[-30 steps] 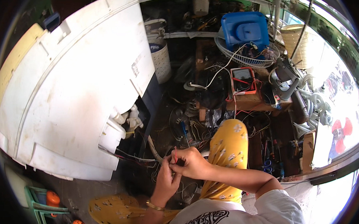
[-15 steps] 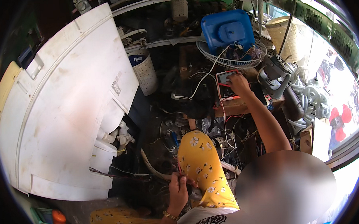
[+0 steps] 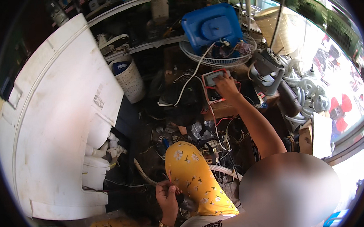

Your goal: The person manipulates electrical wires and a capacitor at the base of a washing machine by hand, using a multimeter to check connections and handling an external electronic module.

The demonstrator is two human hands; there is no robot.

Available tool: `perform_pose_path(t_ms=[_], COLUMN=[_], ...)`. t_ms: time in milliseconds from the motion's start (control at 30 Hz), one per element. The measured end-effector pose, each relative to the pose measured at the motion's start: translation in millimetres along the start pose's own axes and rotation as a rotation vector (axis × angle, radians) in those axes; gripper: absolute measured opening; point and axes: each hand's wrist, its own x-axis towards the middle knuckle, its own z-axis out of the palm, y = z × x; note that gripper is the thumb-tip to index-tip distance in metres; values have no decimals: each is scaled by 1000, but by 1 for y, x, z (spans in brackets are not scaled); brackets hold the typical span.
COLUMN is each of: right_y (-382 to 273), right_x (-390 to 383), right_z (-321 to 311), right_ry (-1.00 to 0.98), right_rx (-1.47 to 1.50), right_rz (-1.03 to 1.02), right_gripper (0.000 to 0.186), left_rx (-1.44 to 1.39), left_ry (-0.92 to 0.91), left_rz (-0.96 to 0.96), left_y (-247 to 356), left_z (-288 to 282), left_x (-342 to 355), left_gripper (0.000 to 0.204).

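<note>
My left hand point(image 3: 166, 197) pinches thin wires point(image 3: 172, 181) at their ends beside my knee point(image 3: 191, 170) in yellow flowered trousers; a pale hose point(image 3: 142, 168) runs near it. My right hand point(image 3: 225, 85) reaches out to an analog multimeter point(image 3: 210, 82) in a red-orange case, fingers apart on its face. The meter sits on a wooden box point(image 3: 222, 109), with red test leads trailing down.
A large white plastic appliance housing point(image 3: 56, 119) fills the left. Beyond the meter are a blue tray point(image 3: 210, 19) in a fan grille, a perforated bucket point(image 3: 130, 83) and a fan motor point(image 3: 269, 69). Tangled wires and parts clutter the floor ahead.
My right hand has left the wires and reached forward and right onto the multimeter. My left hand still holds the wires. The view has shifted, so my knee sits lower in the picture.
</note>
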Motion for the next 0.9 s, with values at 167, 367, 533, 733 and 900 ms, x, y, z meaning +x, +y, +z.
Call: perform_pose_path(t_ms=[167,367,533,733,900], right_y=[-14,9,98,140,147], right_x=[6,37,16,-112,-239], right_z=[19,4,-51,-81,-65], right_ry=[-148,-156,350,195,264], right_rx=[-110,-167,344,1388,1384], right_rz=[23,93,588,1189,1450], right_gripper=[20,13,27,15,13], left_rx=[103,-9,-27,-18,-26], left_ry=[-101,49,39,-24,-79], left_rz=[33,-11,-139,-159,-158], left_y=[7,6,10,16,24], left_z=[11,15,13,-1,2], left_x=[5,1,10,15,17], left_gripper=[9,3,3,6,8])
